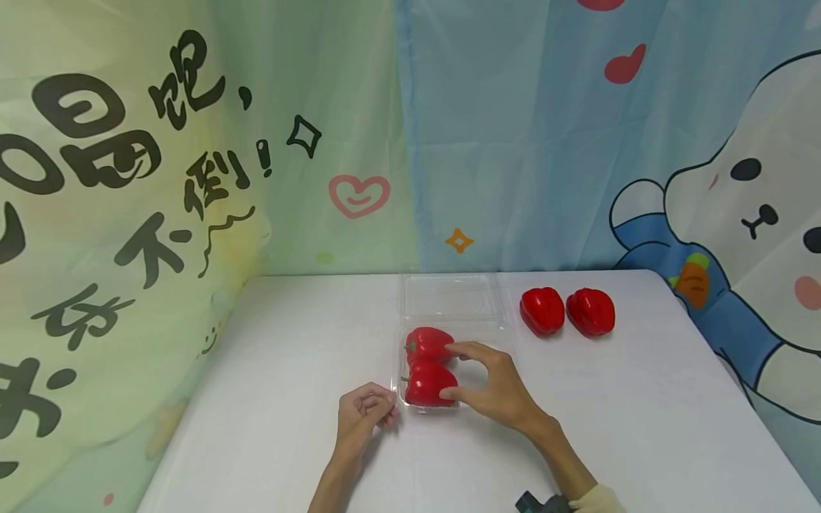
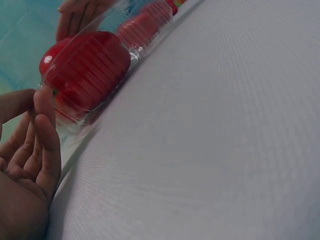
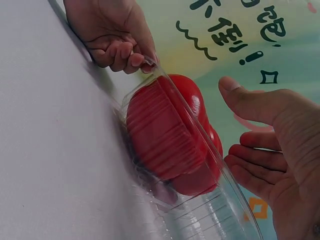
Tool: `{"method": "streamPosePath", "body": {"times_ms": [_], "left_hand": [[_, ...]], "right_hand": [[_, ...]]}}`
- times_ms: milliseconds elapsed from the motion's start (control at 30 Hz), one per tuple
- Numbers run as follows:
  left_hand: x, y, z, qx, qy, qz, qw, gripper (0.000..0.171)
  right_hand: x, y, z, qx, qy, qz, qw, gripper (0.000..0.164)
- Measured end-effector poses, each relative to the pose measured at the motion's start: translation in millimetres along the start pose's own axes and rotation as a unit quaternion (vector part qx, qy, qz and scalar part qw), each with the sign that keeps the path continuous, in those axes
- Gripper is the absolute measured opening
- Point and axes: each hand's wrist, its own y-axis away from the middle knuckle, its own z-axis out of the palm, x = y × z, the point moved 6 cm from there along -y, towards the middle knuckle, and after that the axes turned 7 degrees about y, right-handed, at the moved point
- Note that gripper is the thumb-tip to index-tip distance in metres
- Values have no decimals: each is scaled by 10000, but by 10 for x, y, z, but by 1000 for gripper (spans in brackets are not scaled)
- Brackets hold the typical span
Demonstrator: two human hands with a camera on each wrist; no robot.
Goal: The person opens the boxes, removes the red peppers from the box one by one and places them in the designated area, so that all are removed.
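Two red bell peppers, a front one (image 1: 431,385) and a rear one (image 1: 428,343), lie side by side in the left part of a clear plastic clamshell box (image 1: 463,326). Its lid (image 1: 452,296) is folded back flat on the table. My left hand (image 1: 367,420) pinches the box's near-left rim between thumb and forefinger, the other fingers curled, as the right wrist view shows. Over the box's right side, my right hand (image 1: 492,385) holds nothing; its thumb and fingers are spread beside the peppers. In the right wrist view a gap shows between this hand (image 3: 280,145) and the peppers.
Two more red bell peppers, one (image 1: 542,311) left of the other (image 1: 591,312), lie on the white table (image 1: 308,335) behind and right of the box. A printed curtain (image 1: 513,142) hangs along the table's back edge. A dark device (image 1: 541,503) is near the right forearm.
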Motion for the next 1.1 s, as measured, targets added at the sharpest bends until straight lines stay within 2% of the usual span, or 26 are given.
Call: {"method": "streamPosePath", "body": {"times_ms": [733,1100], "left_hand": [[11,2,3,-26,-99,113,9999,13],[-2,-5,4,1,-12,36,10000,9]], "right_hand": [[-58,-4,156,-493,279,158,9983,71],[-27,-4,210,-684,385,258,9966,72]]}}
